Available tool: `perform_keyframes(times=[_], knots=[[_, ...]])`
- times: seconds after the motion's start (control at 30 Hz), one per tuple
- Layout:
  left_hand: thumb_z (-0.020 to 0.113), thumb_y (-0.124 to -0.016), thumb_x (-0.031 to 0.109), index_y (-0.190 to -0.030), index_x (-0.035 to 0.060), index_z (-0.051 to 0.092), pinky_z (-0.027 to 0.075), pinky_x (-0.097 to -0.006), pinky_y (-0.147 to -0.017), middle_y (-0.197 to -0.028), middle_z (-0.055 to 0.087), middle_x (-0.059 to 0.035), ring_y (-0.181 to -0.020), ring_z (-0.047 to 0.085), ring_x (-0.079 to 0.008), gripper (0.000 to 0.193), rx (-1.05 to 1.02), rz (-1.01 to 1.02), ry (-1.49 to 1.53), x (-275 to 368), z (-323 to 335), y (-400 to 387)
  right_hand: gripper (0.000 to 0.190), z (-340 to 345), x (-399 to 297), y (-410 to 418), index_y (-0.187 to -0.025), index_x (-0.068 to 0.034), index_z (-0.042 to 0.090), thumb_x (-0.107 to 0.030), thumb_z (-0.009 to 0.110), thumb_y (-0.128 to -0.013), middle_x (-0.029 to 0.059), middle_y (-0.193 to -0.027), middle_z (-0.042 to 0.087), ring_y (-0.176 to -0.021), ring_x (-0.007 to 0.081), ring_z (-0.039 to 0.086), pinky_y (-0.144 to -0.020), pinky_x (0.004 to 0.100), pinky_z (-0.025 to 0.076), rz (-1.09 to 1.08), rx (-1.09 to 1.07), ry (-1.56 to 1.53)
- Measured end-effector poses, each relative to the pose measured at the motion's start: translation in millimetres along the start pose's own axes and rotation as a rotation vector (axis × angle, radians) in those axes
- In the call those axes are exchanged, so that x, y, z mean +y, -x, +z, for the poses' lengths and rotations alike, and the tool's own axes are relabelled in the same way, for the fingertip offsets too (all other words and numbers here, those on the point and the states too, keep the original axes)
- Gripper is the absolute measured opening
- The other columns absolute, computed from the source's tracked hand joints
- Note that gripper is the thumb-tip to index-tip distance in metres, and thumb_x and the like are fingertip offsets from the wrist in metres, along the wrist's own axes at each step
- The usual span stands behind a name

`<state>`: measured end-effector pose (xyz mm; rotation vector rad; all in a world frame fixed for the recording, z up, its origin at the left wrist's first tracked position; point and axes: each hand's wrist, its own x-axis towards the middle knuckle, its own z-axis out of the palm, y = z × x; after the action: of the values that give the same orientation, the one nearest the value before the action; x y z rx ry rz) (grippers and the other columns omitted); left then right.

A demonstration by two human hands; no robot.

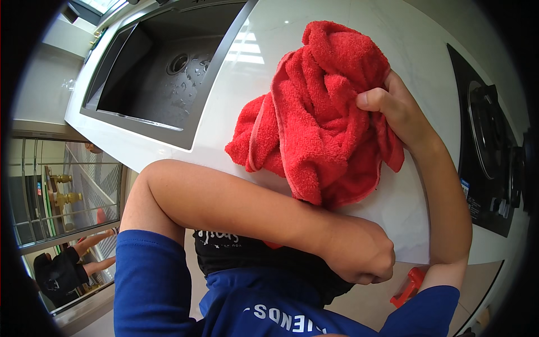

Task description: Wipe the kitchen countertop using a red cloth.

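Observation:
A red terry towel (320,122) lies bunched in loose folds on the white countertop (236,80). My right hand (393,103) grips its right side, the thumb pressed on top and the other fingers hidden in the cloth. My left forearm crosses in front of me, below the towel's near edge. At its end my left hand (362,255) is curled into a fist near a black apron (257,257); nothing shows in it, though its underside is hidden.
A dark sink (156,80) with water drops around its drain (177,64) is set into the counter at left. At right is a black glass cooktop (484,168). A red plastic object (410,286) sits below the counter edge. Another person (63,269) appears beyond the glass at lower left.

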<state>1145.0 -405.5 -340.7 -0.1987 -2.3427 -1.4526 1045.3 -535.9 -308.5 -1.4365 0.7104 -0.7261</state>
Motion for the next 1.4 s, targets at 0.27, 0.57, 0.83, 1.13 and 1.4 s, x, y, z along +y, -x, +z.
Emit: perform_keyframes(times=[0.27,0.57,0.83,1.13,1.4], knots=[[0.062,-0.083,0.012,-0.078,-0.0012,0.059,0.05,-0.0471,-0.068,-0.081,0.062,-0.0163,-0.077,0.064,-0.0376,0.014,-0.001,-0.006,-0.013,0,-1,0,0.054,0,6,-2,-0.132,0.003,0.053,-0.018,0.064,-0.084,0.009,-0.118,0.064,-0.107,0.0157,0.062,-0.1,0.0314,0.048,-0.055,0.001,0.017],[0.064,-0.083,0.012,-0.08,-0.0011,0.06,0.051,-0.0468,-0.069,-0.084,0.063,-0.0157,-0.08,0.064,-0.0372,0.014,-0.035,-0.031,-0.027,3,-2,0,0.053,3,10,-2,-0.133,0.002,0.052,-0.017,0.065,-0.085,0.0084,-0.12,0.064,-0.109,0.0159,0.061,-0.101,0.0314,0.048,-0.109,-0.007,0.07],[0.064,-0.082,0.017,-0.085,0.0071,0.073,0.053,-0.0449,-0.067,-0.079,0.069,-0.0138,-0.077,0.067,-0.0343,0.014,0.012,-0.045,-0.05,0,1,-1,0.054,5,16,-1,-0.134,0.003,0.051,-0.014,0.066,-0.085,0.0083,-0.12,0.063,-0.11,0.0158,0.06,-0.102,0.0315,0.047,-0.172,0.011,0.065],[0.065,-0.082,0.013,-0.081,-0.0008,0.062,0.052,-0.0466,-0.071,-0.084,0.063,-0.0154,-0.081,0.065,-0.0364,0.015,-0.075,-0.065,-0.018,3,-6,0,0.063,6,17,-1,-0.139,0.005,0.047,-0.017,0.062,-0.082,0.0124,-0.129,0.062,-0.119,0.0206,0.059,-0.108,0.035,0.044,-0.12,0.036,0.155],[0.065,-0.081,0.013,-0.08,-0.0012,0.061,0.052,-0.0466,-0.07,-0.082,0.062,-0.0166,-0.079,0.065,-0.037,0.015,-0.055,-0.048,-0.01,1,-4,-1,0.062,5,20,0,-0.14,0.005,0.046,-0.016,0.064,-0.084,0.0134,-0.131,0.06,-0.12,0.0208,0.059,-0.108,0.0352,0.044,-0.152,0.04,0.192]])
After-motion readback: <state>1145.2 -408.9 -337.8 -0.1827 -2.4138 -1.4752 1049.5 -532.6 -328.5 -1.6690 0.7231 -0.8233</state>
